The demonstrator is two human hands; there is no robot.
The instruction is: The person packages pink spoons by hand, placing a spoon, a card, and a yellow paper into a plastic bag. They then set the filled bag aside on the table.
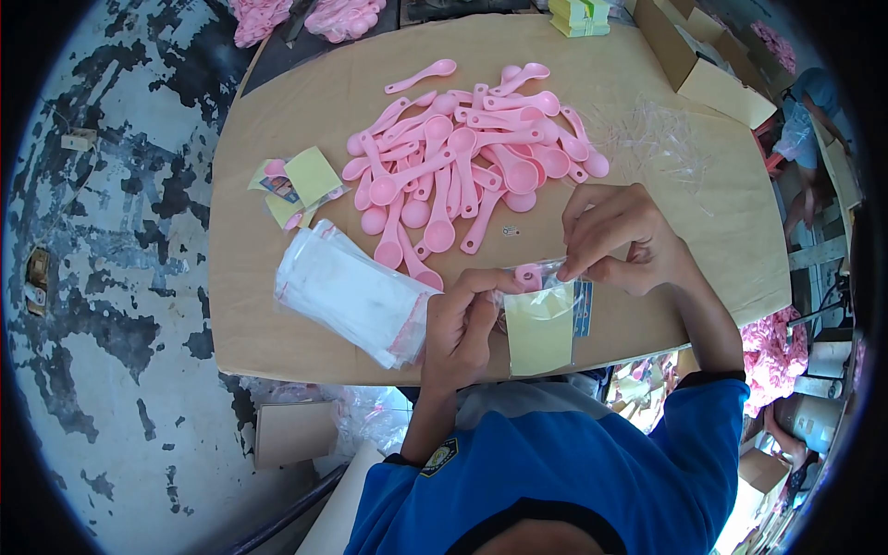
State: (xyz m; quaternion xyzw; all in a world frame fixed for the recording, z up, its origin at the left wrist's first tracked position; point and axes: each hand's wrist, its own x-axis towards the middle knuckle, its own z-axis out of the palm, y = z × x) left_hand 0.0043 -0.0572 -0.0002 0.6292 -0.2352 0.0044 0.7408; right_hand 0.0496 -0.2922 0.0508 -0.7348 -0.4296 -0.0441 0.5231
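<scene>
Between my hands is a clear plastic bag with a pale yellow card in it and the holed pink handle end of a spoon at its top. My left hand grips the bag's left edge, thumb and fingers closed. At the upper right corner, my right hand pinches the bag's clear film. Just beyond lies a heap of pink measuring spoons. A stack of clear bags with red-marked edges rests left of my left hand. Blue printed cards show beside the held bag.
Packed bags with yellow cards lie at the table's left. Thin clear strips are scattered at right. A cardboard box and a yellow card stack stand at the far edge. Another person's legs show at far right.
</scene>
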